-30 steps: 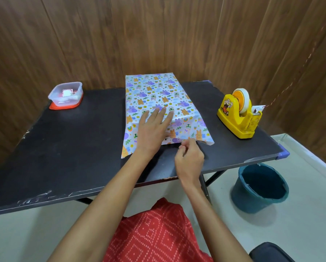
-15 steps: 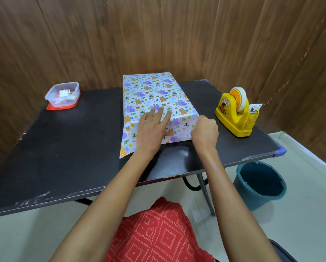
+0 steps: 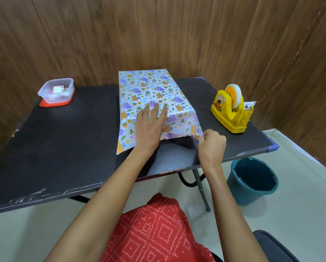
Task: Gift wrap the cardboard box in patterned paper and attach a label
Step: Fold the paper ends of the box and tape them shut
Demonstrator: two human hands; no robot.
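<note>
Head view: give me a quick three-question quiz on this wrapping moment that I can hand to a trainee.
1. True or false: the left hand lies flat on the patterned paper.
2. What does the right hand pinch? A) a strip of tape B) the paper's near right corner C) a label
3. Fill in: the tape dispenser stands on the table to the ____ of the paper.
Key: 1 true; 2 B; 3 right.
</note>
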